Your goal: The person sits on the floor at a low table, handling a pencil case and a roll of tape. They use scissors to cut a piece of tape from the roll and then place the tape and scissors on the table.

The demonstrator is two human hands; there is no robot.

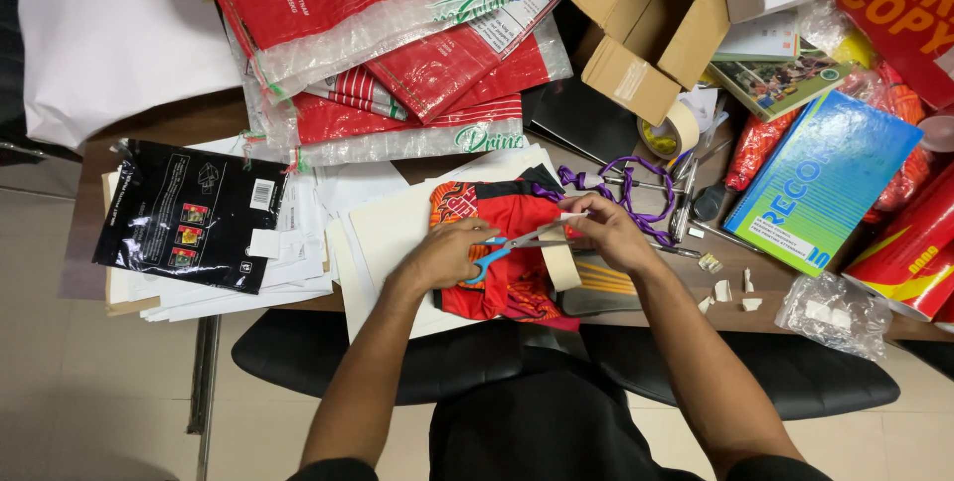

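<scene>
A wooden table [189,123] carries everything, crowded from edge to edge. Beyond the fingers, at the far side, lies a heap of red and clear woven plastic sacks [397,54], with a large white bag [109,34] off to the left of them. Beyond and to the right of the fingers stand open cardboard boxes [651,19], and further right lies a blue and green book [825,178] beside red rolled packaging [909,247]. Well to the left of the fingers, a black plastic packet [184,213] rests on a stack of white papers [298,262]. Directly under the fingers lies a red and orange printed cloth [502,247], spread on a cream sheet of card [383,233]. Just beyond the right hand lies a purple cord [636,188], and beyond that a roll of tape [676,128]. To the right of the fingers, a small clear plastic bag [833,314] sits near the table edge.

The left hand [442,254] has its fingers closed through the blue handles of a pair of scissors [517,240], whose blades point right toward the other hand. The right hand [606,228] pinches a pale strip of tape [556,252] between closed fingers [576,211], right at the blade tips and above the cloth.
</scene>
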